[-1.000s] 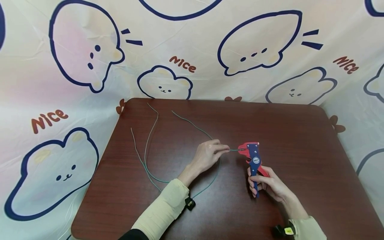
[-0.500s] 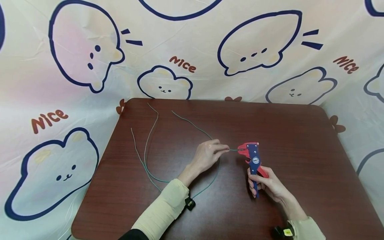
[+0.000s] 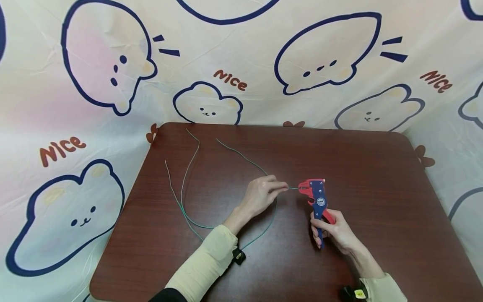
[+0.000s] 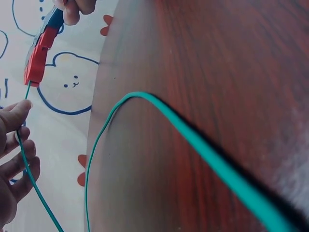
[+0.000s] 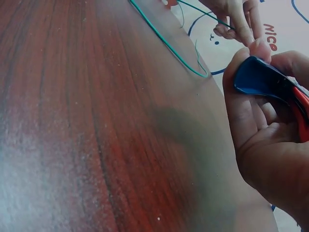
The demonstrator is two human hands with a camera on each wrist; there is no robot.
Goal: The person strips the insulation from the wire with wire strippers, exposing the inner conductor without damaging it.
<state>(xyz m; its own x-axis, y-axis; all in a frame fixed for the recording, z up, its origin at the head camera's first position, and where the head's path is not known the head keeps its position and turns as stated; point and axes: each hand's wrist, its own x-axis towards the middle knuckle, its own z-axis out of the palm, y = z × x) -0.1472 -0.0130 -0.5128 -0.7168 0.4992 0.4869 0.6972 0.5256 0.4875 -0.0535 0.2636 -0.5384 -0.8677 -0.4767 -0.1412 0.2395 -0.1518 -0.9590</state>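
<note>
My left hand (image 3: 262, 195) pinches a thin green wire (image 4: 30, 171) between thumb and fingertips, a short way from its end. That end runs into the red jaws of a wire stripper (image 3: 320, 201), which has a blue body and a red lever. My right hand (image 3: 336, 233) grips the stripper by its handles, with the head upright and facing left. In the right wrist view the blue handle end (image 5: 260, 79) pokes out of the curled right hand. The wire tip inside the stripper head is hidden.
More green wire (image 3: 185, 184) loops across the left part of the brown table (image 3: 377, 176), passing under the left forearm. One loose end (image 3: 234, 150) points to the back edge. A cloth printed with cartoon bears (image 3: 207, 105) hangs behind the table.
The right hand and the wire stripper have shifted very slightly left. The left hand keeps its place with its pinch on the wire.
</note>
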